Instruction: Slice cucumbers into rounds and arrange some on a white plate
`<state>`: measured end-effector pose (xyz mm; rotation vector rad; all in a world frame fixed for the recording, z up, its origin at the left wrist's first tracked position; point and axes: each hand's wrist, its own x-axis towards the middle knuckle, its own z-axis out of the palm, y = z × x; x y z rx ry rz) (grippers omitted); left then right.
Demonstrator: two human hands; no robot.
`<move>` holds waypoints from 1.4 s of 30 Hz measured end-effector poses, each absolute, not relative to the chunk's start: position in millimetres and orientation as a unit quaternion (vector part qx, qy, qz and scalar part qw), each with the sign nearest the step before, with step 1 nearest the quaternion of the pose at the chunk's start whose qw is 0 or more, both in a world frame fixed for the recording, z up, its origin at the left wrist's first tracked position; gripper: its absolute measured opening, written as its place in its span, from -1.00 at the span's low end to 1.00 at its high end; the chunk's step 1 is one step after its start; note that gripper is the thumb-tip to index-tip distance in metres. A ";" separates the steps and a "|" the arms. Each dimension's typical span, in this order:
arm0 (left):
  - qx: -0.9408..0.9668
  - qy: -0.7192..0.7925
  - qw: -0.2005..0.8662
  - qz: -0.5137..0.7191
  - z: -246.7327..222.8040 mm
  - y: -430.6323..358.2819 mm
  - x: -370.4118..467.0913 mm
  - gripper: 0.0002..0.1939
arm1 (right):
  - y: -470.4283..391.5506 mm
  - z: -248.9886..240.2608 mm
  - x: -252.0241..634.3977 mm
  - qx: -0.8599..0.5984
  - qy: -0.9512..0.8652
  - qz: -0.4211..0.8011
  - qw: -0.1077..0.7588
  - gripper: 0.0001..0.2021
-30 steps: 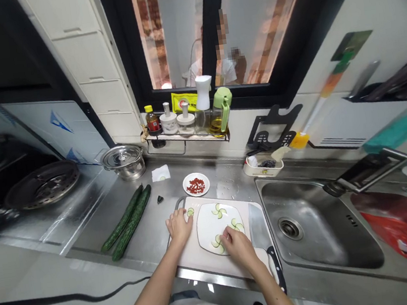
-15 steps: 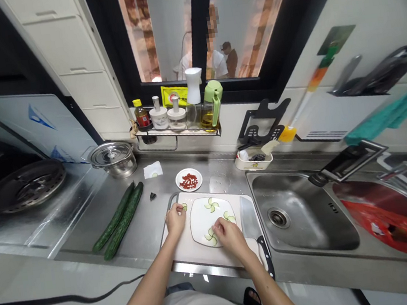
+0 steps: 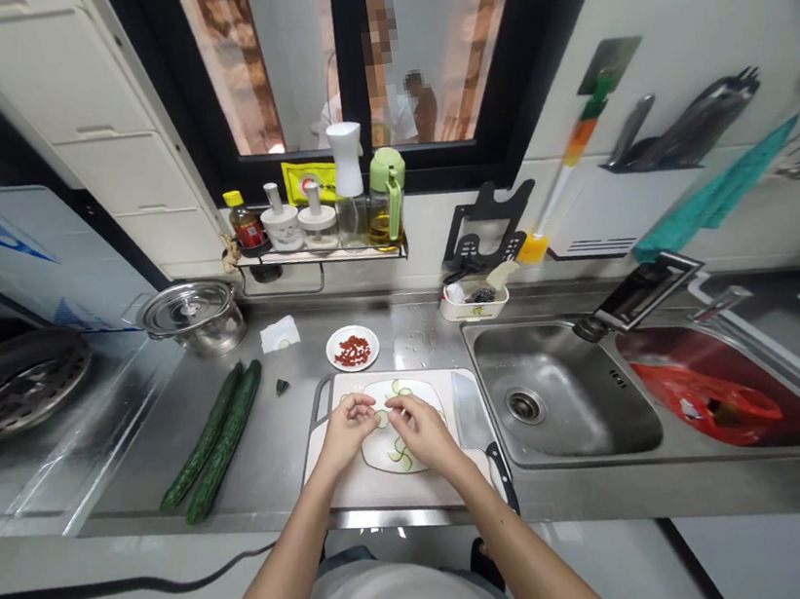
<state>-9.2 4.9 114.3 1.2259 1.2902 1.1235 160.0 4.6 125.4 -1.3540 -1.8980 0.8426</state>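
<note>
Above the white plate point(image 3: 376, 455), my left hand point(image 3: 348, 432) pinches a pale green cucumber slice point(image 3: 382, 419) between thumb and fingers. My right hand point(image 3: 423, 431) meets it from the other side, its fingertips closed at the slice's right edge; the exact contact is too small to see clearly. Thin cucumber pieces lie fanned out like flowers on the plate, one group point(image 3: 399, 455) near the front and another point(image 3: 401, 388) at the back. A third group on the right is mostly hidden by my right hand. Under the plate is a light cutting board point(image 3: 352, 497).
A kitchen knife point(image 3: 470, 413) lies on the board's right side, beside the sink point(image 3: 567, 395). Behind the board stands a small dish point(image 3: 352, 348) of red bits. Two whole cucumbers point(image 3: 216, 441) lie left, near a lidded steel pot point(image 3: 200, 316). Seasoning jars point(image 3: 316, 217) fill a wall shelf.
My left hand has moved from the board's left side to over the plate with a cucumber slice. My right hand has left the front cucumber group and come up to meet it. The view has shifted.
</note>
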 end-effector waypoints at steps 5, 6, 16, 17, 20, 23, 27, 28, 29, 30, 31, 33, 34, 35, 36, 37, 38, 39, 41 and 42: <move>0.534 0.521 0.484 0.456 130.0 0.5 -2.1 -0.69 | 4.1 129.8 157.3 -0.513 -0.723 0.328 0.327 -0.87; 0.523 0.525 0.483 0.467 129.6 0.1 -1.5 -0.66 | 3.7 130.2 157.5 -0.514 -0.717 0.332 0.335 -0.87; 0.294 0.520 0.694 0.402 119.3 -5.3 0.6 -0.46 | 4.8 133.5 161.3 -0.506 -0.671 0.339 0.423 -0.83; 0.278 0.508 0.711 0.398 119.8 -4.1 1.3 -0.45 | 4.9 134.2 161.3 -0.501 -0.678 0.333 0.423 -0.83; 0.250 0.491 0.738 0.390 122.4 0.5 2.6 -0.46 | 4.3 136.4 161.5 -0.487 -0.703 0.311 0.415 -0.82; 0.245 0.482 0.740 0.400 125.3 3.1 3.0 -0.50 | 3.1 138.1 162.6 -0.476 -0.728 0.291 0.399 -0.83; 0.268 0.489 0.712 0.427 127.1 2.6 2.9 -0.46 | 1.3 138.8 164.6 -0.465 -0.748 0.270 0.389 -0.83; 0.281 0.495 0.701 0.430 127.2 2.5 2.8 -0.45 | 1.1 138.7 164.9 -0.464 -0.751 0.268 0.386 -0.83; 0.294 0.504 0.688 0.431 127.3 2.5 2.5 -0.44 | 0.8 138.4 165.1 -0.464 -0.753 0.267 0.384 -0.83; 0.307 0.513 0.675 0.433 127.5 2.7 2.1 -0.43 | 0.7 138.1 165.2 -0.465 -0.754 0.266 0.382 -0.83; 0.319 0.522 0.661 0.434 127.9 3.0 1.5 -0.43 | 0.7 137.7 165.1 -0.466 -0.754 0.265 0.380 -0.83; 0.343 0.537 0.635 0.437 129.5 3.7 0.3 -0.42 | 1.0 136.7 164.8 -0.467 -0.755 0.263 0.377 -0.82; 0.354 0.540 0.625 0.439 130.6 4.0 -0.3 -0.41 | 1.3 136.2 164.6 -0.468 -0.755 0.263 0.376 -0.82; 0.363 0.538 0.619 0.442 132.0 4.2 -0.9 -0.41 | 1.7 135.6 164.3 -0.468 -0.755 0.263 0.375 -0.82; 0.371 0.533 0.616 0.446 133.3 4.5 -1.3 -0.40 | 2.1 135.0 163.9 -0.469 -0.755 0.264 0.375 -0.82; 0.377 0.526 0.614 0.452 134.6 4.8 -1.7 -0.40 | 2.7 134.4 163.5 -0.470 -0.754 0.266 0.373 -0.82; 0.382 0.518 0.613 0.458 135.6 5.1 -2.1 -0.39 | 3.4 133.6 162.9 -0.473 -0.752 0.269 0.372 -0.82; 0.389 0.512 0.611 0.463 136.2 5.6 -2.4 -0.39 | 4.1 132.6 162.3 -0.477 -0.750 0.272 0.370 -0.82; 0.403 0.507 0.603 0.466 135.7 7.3 -3.3 -0.38 | 5.9 130.1 160.7 -0.487 -0.741 0.283 0.365 -0.82; 0.411 0.507 0.598 0.465 134.4 8.5 -4.0 -0.38 | 7.0 128.4 159.8 -0.492 -0.736 0.291 0.364 -0.82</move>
